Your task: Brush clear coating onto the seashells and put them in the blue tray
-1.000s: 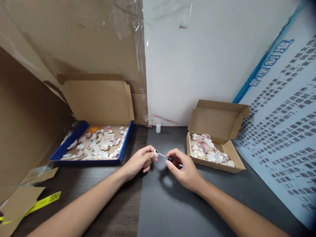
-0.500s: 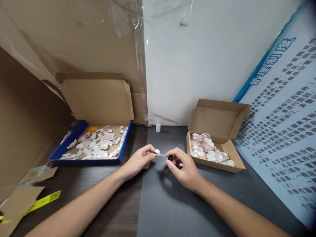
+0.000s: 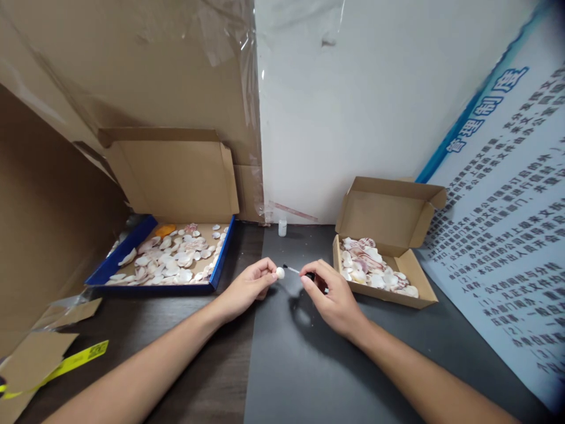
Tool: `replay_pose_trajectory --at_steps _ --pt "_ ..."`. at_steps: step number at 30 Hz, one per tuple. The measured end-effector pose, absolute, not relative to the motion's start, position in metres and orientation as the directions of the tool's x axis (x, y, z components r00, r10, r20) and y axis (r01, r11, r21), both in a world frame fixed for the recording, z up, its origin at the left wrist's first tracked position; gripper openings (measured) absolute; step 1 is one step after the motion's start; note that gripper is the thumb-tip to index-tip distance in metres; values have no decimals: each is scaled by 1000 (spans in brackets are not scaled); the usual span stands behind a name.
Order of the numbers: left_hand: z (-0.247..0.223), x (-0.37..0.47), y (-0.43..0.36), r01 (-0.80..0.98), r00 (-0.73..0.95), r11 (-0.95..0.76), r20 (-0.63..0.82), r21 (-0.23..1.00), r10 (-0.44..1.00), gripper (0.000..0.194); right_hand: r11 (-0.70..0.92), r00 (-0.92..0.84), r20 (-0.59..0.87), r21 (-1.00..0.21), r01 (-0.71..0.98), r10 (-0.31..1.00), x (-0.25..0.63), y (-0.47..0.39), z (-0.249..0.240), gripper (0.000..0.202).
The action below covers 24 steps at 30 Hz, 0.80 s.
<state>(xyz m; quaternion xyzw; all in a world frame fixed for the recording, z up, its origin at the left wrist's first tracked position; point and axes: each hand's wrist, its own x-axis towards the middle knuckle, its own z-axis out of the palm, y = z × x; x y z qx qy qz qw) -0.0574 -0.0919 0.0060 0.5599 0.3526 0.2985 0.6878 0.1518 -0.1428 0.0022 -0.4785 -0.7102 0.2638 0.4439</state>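
Note:
Between thumb and forefinger, my left hand (image 3: 252, 287) pinches a small white shell (image 3: 280, 272) above the seam of the two dark surfaces. My right hand (image 3: 329, 294) is closed on a small brush (image 3: 292, 269) by its black cap. The thin stem points left, and its dark tip is just right of the shell, with a small gap between them. Behind both hands a small white bottle (image 3: 282, 228) stands upright near the wall.
On the left is an open blue-edged box (image 3: 150, 288) of shells, on the right a smaller cardboard box (image 3: 426, 285) of shells. Cardboard scraps and a yellow strip (image 3: 79, 360) lie at the far left. White and cardboard walls rise behind.
My right hand has drawn slightly to the right, and the brush tip has moved off the shell. My left hand has hardly moved and still holds the shell.

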Motion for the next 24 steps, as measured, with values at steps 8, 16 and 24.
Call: replay_pose_trajectory --at_steps 8,16,24 --pt "8 -57 -92 -7 569 200 -160 980 807 35 338 -100 330 -825 453 939 150 -141 -3 7" --pt "0 -53 -88 -82 534 196 -123 977 837 31 408 -150 382 -804 432 912 146 -140 -6 10" --pt "-1 -39 -68 -206 440 182 -75 961 895 26 567 -336 477 -509 648 812 146 -115 20 13"
